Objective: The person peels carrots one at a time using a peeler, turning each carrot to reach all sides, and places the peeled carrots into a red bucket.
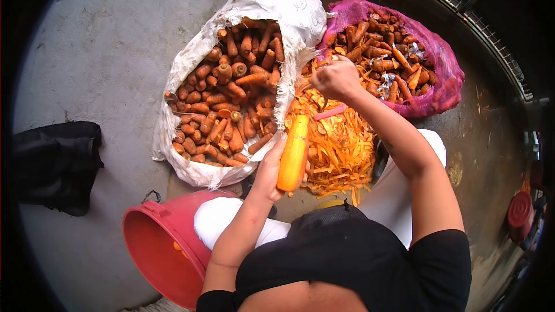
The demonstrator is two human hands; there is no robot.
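Note:
My left hand [270,172] is wrapped round a large peeled carrot [293,153], bright orange-yellow and held nearly upright in the picture. Farther forward and to the right, my right hand [337,78] is closed in a fist, apart from the carrot. What its fingers hold, if anything, is hidden. Beneath both hands lies a heap of orange peelings [341,159]. A pink strip-like object [330,112] rests on the heap just below my right hand.
A white sack [188,75] full of unpeeled carrots stands at the left. Behind on the right, a pink mesh sack [448,75] holds more carrots and scraps. A red bucket [167,228] lies tilted by my left knee. Black cloth [58,164] lies far left.

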